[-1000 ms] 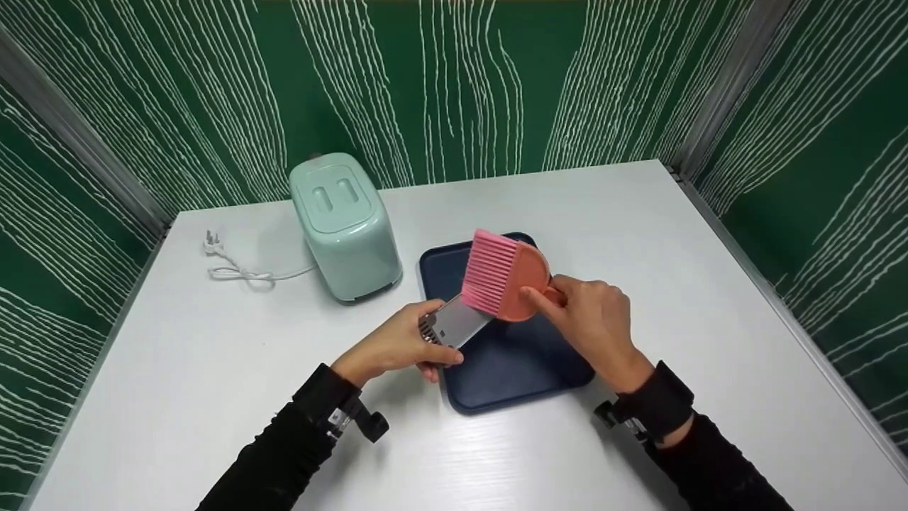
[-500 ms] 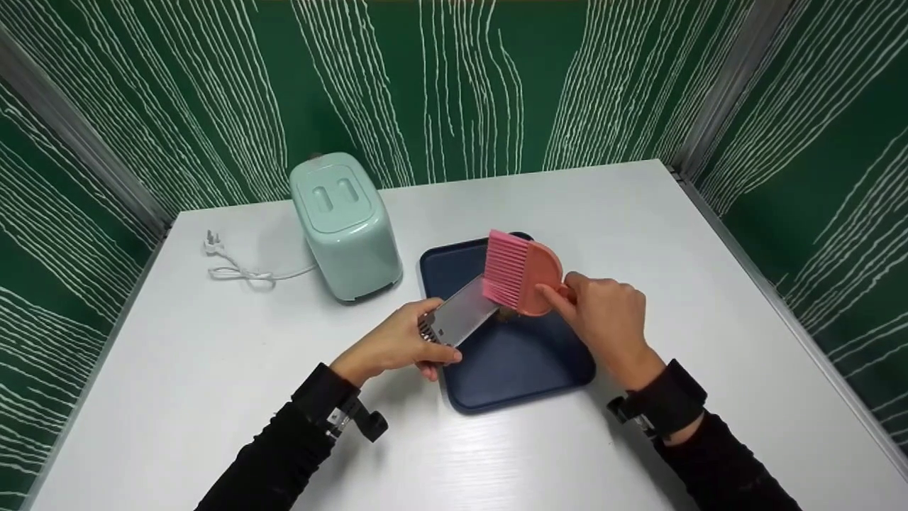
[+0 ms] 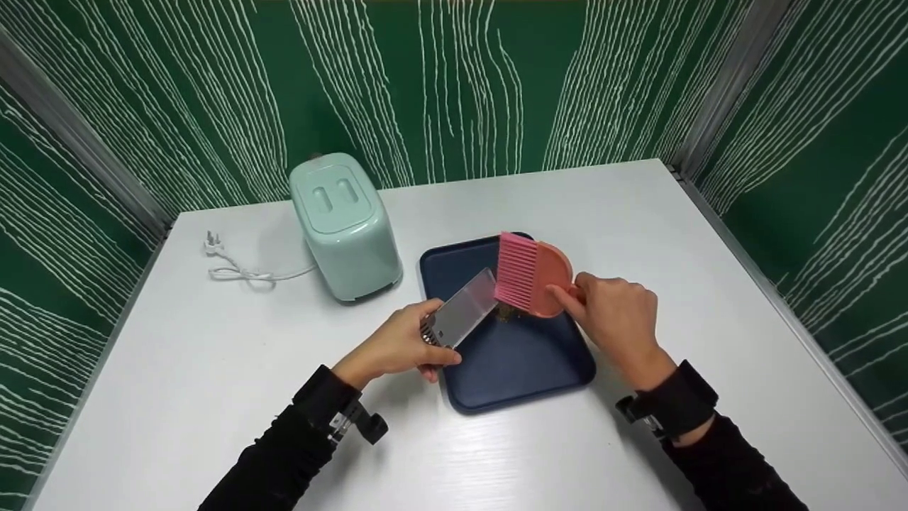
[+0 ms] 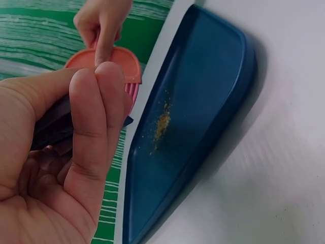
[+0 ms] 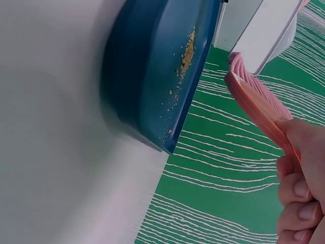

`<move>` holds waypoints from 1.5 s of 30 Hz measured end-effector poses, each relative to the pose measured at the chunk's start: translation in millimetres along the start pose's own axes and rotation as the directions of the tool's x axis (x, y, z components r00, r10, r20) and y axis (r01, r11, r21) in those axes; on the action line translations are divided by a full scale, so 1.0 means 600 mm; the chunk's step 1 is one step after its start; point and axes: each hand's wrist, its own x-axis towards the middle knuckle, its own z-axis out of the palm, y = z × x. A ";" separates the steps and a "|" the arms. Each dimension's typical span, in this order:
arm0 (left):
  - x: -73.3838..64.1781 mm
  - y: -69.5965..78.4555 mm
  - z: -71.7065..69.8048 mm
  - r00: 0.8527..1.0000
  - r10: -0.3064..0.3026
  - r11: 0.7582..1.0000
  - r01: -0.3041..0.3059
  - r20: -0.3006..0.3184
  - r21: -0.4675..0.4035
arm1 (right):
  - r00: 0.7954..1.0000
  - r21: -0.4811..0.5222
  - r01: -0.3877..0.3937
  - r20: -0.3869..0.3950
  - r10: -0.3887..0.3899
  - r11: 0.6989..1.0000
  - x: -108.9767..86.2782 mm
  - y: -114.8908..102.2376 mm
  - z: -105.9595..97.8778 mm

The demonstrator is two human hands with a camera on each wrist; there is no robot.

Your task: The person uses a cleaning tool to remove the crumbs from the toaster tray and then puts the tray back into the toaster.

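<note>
In the head view my left hand (image 3: 401, 344) grips a flat grey crumb tray (image 3: 464, 309) by its slotted end, tilted over a dark blue tray (image 3: 525, 380). My right hand (image 3: 617, 316) holds an orange brush (image 3: 553, 280) by its handle, the thumb lying along its back. The brush's pink bristles (image 3: 516, 273) are right at the crumb tray's far end. Brownish crumbs (image 4: 162, 124) lie scattered on the blue tray below, also seen in the right wrist view. Curled fingers hide most of the crumb tray in the left wrist view.
A mint-green toaster (image 3: 347, 234) stands at the back left of the white table (image 3: 248, 397). Its white cord and plug (image 3: 213, 243) lie on the table to its left. Green walls with white streaks (image 3: 468, 92) enclose the back and sides.
The brush has moved rightward along the crumb tray to its far end. Crumbs on the blue tray have come into sight beneath it. My left hand has barely moved.
</note>
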 end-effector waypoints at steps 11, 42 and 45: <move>0.001 0.002 0.002 1.000 0.011 0.997 -0.010 -0.009 0.075 | 0.999 0.001 -0.018 -0.048 0.018 1.000 0.003 0.003 -0.020; -0.011 0.017 0.016 0.993 0.110 0.974 -0.098 -0.050 0.205 | 0.999 -0.043 -0.012 -0.042 0.010 0.999 -0.002 0.006 -0.004; -0.011 0.017 0.017 0.992 0.117 0.969 -0.102 -0.054 0.226 | 0.999 -0.045 -0.006 -0.046 0.004 0.999 -0.004 0.007 -0.004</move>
